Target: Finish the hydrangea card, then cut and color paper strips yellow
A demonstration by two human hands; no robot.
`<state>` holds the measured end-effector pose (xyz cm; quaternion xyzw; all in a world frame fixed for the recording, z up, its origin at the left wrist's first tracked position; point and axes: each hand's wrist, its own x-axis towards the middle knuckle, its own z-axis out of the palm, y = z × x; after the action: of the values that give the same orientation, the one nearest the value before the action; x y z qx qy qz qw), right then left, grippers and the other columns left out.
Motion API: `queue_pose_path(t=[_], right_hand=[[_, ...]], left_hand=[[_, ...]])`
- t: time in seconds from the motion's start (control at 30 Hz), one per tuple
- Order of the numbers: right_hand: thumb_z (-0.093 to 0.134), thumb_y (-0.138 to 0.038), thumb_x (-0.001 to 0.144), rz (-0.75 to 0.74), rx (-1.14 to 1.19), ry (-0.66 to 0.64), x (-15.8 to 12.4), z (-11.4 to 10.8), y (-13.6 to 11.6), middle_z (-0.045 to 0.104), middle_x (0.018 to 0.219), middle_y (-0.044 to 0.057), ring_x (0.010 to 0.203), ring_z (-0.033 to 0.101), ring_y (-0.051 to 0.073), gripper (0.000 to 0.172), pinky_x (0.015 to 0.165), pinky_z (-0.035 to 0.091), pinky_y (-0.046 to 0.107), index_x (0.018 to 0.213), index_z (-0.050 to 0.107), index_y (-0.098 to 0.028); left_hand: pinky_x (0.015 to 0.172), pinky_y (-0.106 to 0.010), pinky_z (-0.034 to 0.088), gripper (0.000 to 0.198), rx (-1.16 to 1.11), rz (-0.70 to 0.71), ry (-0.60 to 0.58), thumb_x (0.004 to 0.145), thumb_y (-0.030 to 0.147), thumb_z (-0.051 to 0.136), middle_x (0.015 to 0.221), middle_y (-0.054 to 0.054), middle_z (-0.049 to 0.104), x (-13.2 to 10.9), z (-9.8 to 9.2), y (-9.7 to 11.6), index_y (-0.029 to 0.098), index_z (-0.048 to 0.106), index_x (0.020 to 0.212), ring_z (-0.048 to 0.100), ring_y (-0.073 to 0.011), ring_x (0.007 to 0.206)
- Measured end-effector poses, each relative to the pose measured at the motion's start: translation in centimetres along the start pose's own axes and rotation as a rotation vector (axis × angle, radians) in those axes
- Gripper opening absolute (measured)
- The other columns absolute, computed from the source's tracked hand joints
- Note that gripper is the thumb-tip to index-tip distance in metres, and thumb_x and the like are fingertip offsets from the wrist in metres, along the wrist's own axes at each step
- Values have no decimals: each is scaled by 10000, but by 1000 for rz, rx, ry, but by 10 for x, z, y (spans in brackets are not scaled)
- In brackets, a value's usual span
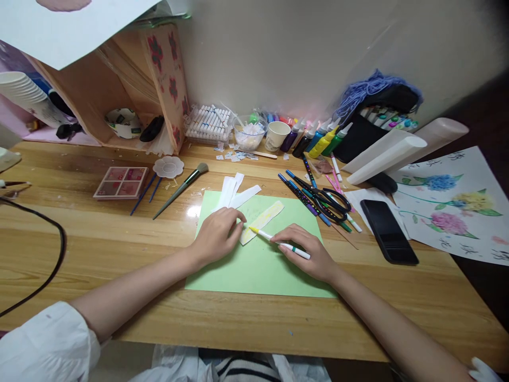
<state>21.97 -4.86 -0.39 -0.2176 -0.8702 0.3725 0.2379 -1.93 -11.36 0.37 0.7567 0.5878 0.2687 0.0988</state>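
A white marker pen [293,250] with a yellow tip and a green band is held between the fingers of my right hand [308,252]. Its tip points left and meets a torn strip of white paper [272,213] streaked with pale yellow. The strip lies slantwise on a light green sheet [258,273]. Beside the strip's lower left end rests my left hand [218,233], thumb and index finger bent with a gap between them, gripping nothing. Whether its fingertips touch the strip is hard to see. Just beyond it lie several white paper strips [234,190].
Black scissors [330,201] lie across several pens at right, near a phone [389,231] and a flower painting [457,204]. A makeup brush [181,190] and palette [121,182] are at left. Paint bottles [324,142], a cup [277,135] and a marker case [209,124] line the wall.
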Motion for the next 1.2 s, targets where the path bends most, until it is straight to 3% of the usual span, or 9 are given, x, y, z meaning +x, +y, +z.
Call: queue_pose_path(t=[0.1, 0.2, 0.37, 0.57, 0.67, 0.8, 0.97, 1.07, 1.2], right_hand=[[524, -170, 869, -6, 18, -16, 0, 0, 0, 669, 922, 51, 875, 570, 194, 196, 771, 457, 344, 1037, 606, -230], [528, -170, 872, -30, 44, -87, 2, 1, -2, 674, 952, 48, 898, 564, 190, 208, 800, 456, 347, 1054, 605, -236], [518, -186, 882, 3, 62, -168, 8, 2, -5, 675, 955, 48, 911, 554, 187, 206, 804, 459, 341, 1056, 617, -235], [523, -230, 887, 92, 90, -139, 12, 1, 0, 662, 937, 61, 905, 564, 192, 180, 801, 460, 344, 1025, 638, -231], [525, -237, 887, 108, 109, -167, 12, 0, 1, 661, 933, 63, 901, 571, 195, 182, 799, 460, 346, 1025, 644, -236], [526, -274, 886, 146, 123, -104, 12, 0, 2, 656, 927, 69, 883, 589, 200, 180, 788, 468, 346, 1008, 650, -227], [521, -278, 888, 155, 111, -153, 12, -1, 1, 655, 923, 62, 901, 576, 201, 178, 807, 452, 350, 1001, 651, -233], [520, -275, 890, 164, 111, -144, 12, -1, 1, 647, 934, 62, 905, 569, 199, 176, 815, 442, 350, 1006, 646, -231], [530, -268, 883, 139, 116, -171, 12, -2, 3, 654, 907, 60, 895, 568, 201, 166, 814, 440, 356, 978, 659, -225]], left_hand=[[523, -285, 348, 192, 203, 248, 87, 863, 213, 440, 606, -13, 585, -15, -2, 16, 148, 620, 845, 512, -144, 556], [460, -302, 306, 240, 425, 335, 133, 855, 228, 463, 535, -10, 563, -30, 1, 29, 88, 640, 937, 511, -155, 485], [436, -306, 288, 257, 579, 287, 54, 869, 191, 448, 517, -16, 553, -39, 10, 34, 45, 639, 960, 524, -169, 468], [442, -285, 262, 314, 714, 317, -73, 910, 187, 415, 543, -32, 560, -43, 12, 40, -13, 594, 1074, 513, -150, 472], [449, -287, 273, 334, 687, 267, -118, 918, 194, 384, 554, -46, 579, -46, 8, 43, 2, 600, 1085, 531, -156, 489], [437, -297, 278, 335, 662, 204, -81, 899, 204, 400, 533, -48, 576, -46, 5, 45, 10, 623, 1055, 541, -172, 480], [427, -300, 277, 310, 662, 191, -84, 898, 193, 400, 521, -50, 565, -44, 3, 44, 26, 647, 984, 533, -182, 464], [439, -303, 282, 299, 620, 157, -130, 903, 186, 382, 537, -57, 573, -42, 0, 42, 71, 657, 919, 540, -188, 479], [460, -286, 270, 270, 507, 8, -243, 877, 141, 413, 609, -57, 622, -35, -5, 34, 115, 612, 1058, 581, -195, 555]])
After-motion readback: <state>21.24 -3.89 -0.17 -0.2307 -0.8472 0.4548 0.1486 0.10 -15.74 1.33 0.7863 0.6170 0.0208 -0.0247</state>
